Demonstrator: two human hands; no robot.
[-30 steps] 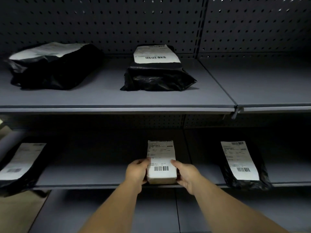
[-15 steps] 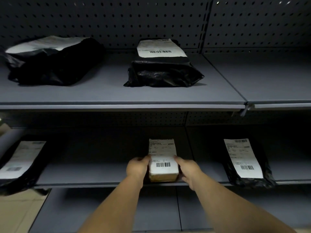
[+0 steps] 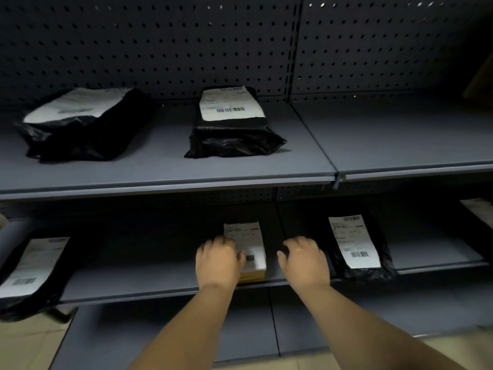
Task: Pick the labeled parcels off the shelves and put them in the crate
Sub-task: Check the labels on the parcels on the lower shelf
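A small brown parcel point(image 3: 250, 236) with a white barcode label lies on the middle shelf point(image 3: 133, 284), near its front edge. My left hand point(image 3: 217, 261) lies over the parcel's left side, fingers curled on it. My right hand point(image 3: 304, 260) hovers just right of the parcel, apart from it, fingers loosely bent and holding nothing. A black bag parcel point(image 3: 354, 241) with a long white label lies right of that hand. No crate is in view.
The upper shelf point(image 3: 160, 172) holds a black labeled parcel in the middle point(image 3: 232, 124) and a bulkier one at left point(image 3: 80, 124). Another black labeled parcel point(image 3: 32, 265) overhangs the middle shelf's left end. A bottom shelf point(image 3: 186, 329) juts out below my forearms.
Both hands held the small brown parcel by its sides before. My right hand has let go and shifted right; my left hand has slid onto the parcel's top left.
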